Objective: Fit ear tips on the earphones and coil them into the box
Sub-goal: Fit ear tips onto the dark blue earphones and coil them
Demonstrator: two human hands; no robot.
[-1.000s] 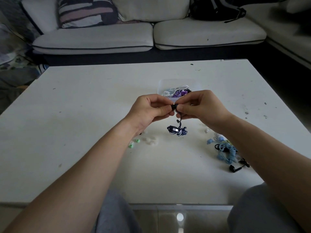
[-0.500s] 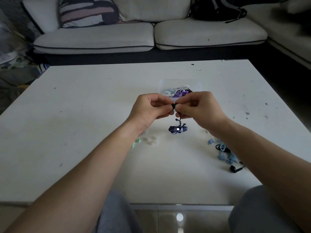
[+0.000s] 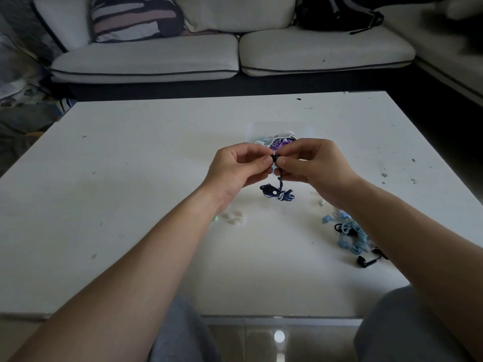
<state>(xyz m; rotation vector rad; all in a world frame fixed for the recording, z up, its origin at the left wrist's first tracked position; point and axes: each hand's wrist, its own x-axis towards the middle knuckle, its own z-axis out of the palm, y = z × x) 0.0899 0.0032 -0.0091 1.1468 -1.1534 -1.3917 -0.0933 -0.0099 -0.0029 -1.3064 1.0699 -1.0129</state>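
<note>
My left hand (image 3: 236, 169) and my right hand (image 3: 311, 163) meet above the white table (image 3: 130, 192), both pinching a small black earbud (image 3: 275, 159) between fingertips. Whether an ear tip is on it is hidden by my fingers. From the earbud a dark blue cable hangs down to a bundled coil (image 3: 277, 193) that lies on the table. Just behind my hands stands a clear plastic box (image 3: 303, 128) holding white and purple earphones (image 3: 278, 142).
Loose pale ear tips (image 3: 232, 218) and a green one (image 3: 215, 218) lie left of centre, another pale tip (image 3: 321, 203) to the right. Light blue earphones (image 3: 351, 235) and black earphones (image 3: 366, 262) lie by my right forearm. A sofa stands beyond the table.
Both hands stay together on the earbud, only small finger shifts. The hanging blue coil has swung slightly.
</note>
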